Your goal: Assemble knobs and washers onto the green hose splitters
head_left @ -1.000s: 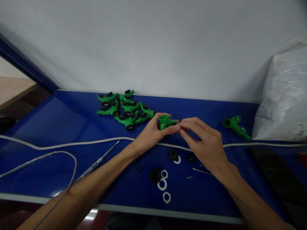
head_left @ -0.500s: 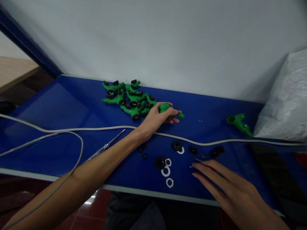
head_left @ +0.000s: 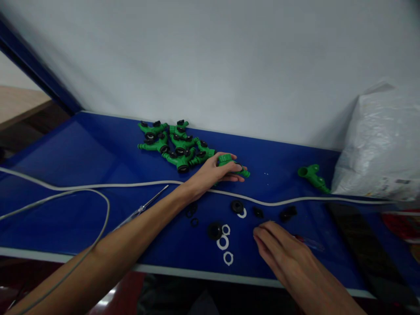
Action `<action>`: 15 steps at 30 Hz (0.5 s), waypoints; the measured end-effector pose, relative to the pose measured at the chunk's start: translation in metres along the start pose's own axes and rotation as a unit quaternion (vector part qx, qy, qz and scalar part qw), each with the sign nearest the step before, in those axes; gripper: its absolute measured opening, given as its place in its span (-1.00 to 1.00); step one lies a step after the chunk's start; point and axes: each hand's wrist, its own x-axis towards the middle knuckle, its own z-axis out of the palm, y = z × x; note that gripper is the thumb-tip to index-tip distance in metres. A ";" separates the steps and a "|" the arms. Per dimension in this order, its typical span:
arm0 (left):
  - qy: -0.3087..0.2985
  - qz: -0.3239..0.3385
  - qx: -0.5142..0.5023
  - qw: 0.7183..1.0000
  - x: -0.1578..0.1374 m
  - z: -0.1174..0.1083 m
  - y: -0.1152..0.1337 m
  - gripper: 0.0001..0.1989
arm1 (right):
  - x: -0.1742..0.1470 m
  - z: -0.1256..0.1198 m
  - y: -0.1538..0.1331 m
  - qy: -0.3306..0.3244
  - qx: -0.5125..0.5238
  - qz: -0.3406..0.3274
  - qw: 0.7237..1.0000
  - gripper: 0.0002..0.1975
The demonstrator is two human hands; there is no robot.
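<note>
My left hand [head_left: 215, 171] is closed around a green plastic hose splitter [head_left: 225, 159], above the blue tabletop beside the white cable. Its round collar faces up and one nozzle sticks out to the right. My right hand [head_left: 284, 251] is low on the table with its fingertips pressed together; what they pinch, if anything, is hidden. Beneath that hand, part of a red and clear handle [head_left: 310, 242] shows. Small black valve knobs [head_left: 288, 213] lie just beyond its fingers. Black caps [head_left: 215, 230] and several white ring washers [head_left: 222, 242] lie to its left.
Several green splitters with black knobs [head_left: 180, 161] cluster at the back left. A bare green splitter body [head_left: 313, 177] lies by a white plastic bag [head_left: 377, 148]. A white cable [head_left: 262, 202] crosses the table. A screwdriver [head_left: 144, 206] lies near my left forearm; a dark flat object [head_left: 357, 240] is at right.
My right hand's fingers have come down and closed over the small metal pieces on the table. My left hand keeps its grip on the splitter. The whole view has shifted slightly.
</note>
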 end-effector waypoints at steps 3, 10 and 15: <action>-0.007 -0.003 -0.006 1.000 0.000 -0.001 -0.001 -0.66 | 0.023 -0.005 -0.005 0.043 0.029 -0.037 0.998 -0.54; -0.015 -0.017 -0.016 1.000 0.000 0.001 0.001 -0.69 | 0.105 -0.016 -0.007 0.150 0.262 0.156 0.940 -0.94; -0.014 -0.014 -0.003 1.000 0.001 -0.001 -0.001 -0.72 | 0.145 -0.009 0.004 0.212 0.451 0.232 0.835 -0.82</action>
